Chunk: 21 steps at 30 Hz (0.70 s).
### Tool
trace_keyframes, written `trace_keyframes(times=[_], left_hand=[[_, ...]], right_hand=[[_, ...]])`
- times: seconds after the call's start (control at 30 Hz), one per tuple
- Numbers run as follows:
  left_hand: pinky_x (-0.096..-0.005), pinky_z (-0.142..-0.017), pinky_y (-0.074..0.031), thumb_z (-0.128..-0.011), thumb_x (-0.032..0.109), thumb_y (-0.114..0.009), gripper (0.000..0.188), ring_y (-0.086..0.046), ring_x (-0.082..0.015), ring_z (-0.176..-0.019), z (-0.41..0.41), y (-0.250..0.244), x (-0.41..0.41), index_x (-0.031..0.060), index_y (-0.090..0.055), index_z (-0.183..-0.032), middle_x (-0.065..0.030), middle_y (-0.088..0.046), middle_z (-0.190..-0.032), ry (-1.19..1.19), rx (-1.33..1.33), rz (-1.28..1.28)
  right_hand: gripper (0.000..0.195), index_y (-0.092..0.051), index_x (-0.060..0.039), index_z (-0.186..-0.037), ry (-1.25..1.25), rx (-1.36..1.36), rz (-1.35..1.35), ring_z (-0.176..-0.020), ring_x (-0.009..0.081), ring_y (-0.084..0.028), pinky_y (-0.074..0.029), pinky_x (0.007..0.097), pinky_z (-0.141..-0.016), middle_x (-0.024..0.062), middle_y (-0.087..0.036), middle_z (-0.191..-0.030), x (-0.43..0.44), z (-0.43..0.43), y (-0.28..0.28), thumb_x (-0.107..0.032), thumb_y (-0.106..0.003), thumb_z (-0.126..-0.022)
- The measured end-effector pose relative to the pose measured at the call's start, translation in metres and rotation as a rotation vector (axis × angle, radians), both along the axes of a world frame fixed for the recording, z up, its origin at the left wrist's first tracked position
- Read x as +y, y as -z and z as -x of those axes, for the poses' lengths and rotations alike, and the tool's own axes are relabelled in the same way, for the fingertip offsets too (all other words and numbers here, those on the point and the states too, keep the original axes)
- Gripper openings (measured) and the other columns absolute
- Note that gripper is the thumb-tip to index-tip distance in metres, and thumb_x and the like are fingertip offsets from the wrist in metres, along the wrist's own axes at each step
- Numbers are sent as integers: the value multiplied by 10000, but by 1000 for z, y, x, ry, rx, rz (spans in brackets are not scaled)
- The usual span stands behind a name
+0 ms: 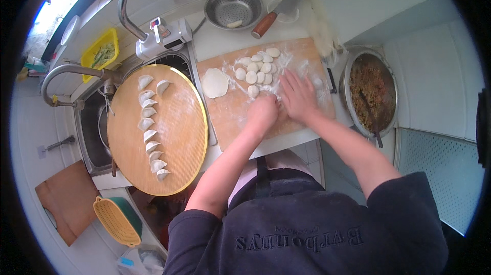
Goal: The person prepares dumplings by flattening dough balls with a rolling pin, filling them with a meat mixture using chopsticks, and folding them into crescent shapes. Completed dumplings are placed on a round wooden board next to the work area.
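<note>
My left hand (264,111) is curled over the floured wooden board (230,121), its fingers bent under; whatever is inside them is hidden. Just to its right my right hand (297,95) lies palm down with fingers stretched forward, and what is under the palm cannot be seen. Beyond both hands sits a cluster of small dough pieces (251,77), dusted with flour. One round rolled dough wrapper (215,83) lies flat at the board's left edge.
Left, a round tray (180,133) over the sink (90,141) bears folded dumplings (145,123). Right stands a metal bowl (345,83) of minced filling (368,87) with a utensil. Behind the board are a cleaver (278,12), a perforated metal basin (215,8) and a faucet (122,3).
</note>
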<state>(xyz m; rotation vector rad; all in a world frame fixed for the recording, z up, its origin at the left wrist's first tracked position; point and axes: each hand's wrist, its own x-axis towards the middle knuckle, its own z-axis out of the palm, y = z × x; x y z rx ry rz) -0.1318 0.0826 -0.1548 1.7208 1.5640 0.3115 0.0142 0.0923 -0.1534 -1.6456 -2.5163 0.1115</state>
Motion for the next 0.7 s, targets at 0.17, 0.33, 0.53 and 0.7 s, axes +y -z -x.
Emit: trace_keyframes(times=[0.17, 0.33, 0.53, 0.7], left_hand=[[-448, -633, -451, -754, 164, -500, 190, -577, -371, -714, -1, 2, -10, 3, -600, -744, -220, -590, -739, -135, -178, 19], [-437, -646, -452, -746, 166, -511, 181, -578, -365, -714, -5, -13, -4, 7, -596, -735, -213, -593, -744, -47, -57, -42], [-420, -660, -458, -739, 206, -537, 198, -585, -349, -739, 2, 4, -7, 22, -603, -768, -201, -599, -744, -193, -169, 67], [-403, -624, -467, -752, 209, -548, 185, -597, -326, -719, -9, -4, -6, 45, -611, -809, -182, -608, -749, -67, -63, 6]], right_hand=[[493, -407, -49, -1234, -10, -48, 71, -1236, 255, -312, -197, 485, -992, 103, -336, -1345, -49, -45, 10, -261, -450, -791], [509, -394, -50, -1247, -12, 33, 24, -1251, 253, -297, -170, 508, -993, 106, -339, -1344, 2, -1, -1, -243, -453, -779], [520, -390, -53, -1248, -25, -26, 93, -1230, 248, -321, -202, 487, -987, 104, -349, -1335, -52, -45, 3, -253, -474, -775], [530, -381, -59, -1260, -10, 6, 135, -1255, 252, -288, -166, 491, -1009, 94, -325, -1353, -13, -12, -4, -246, -477, -773]])
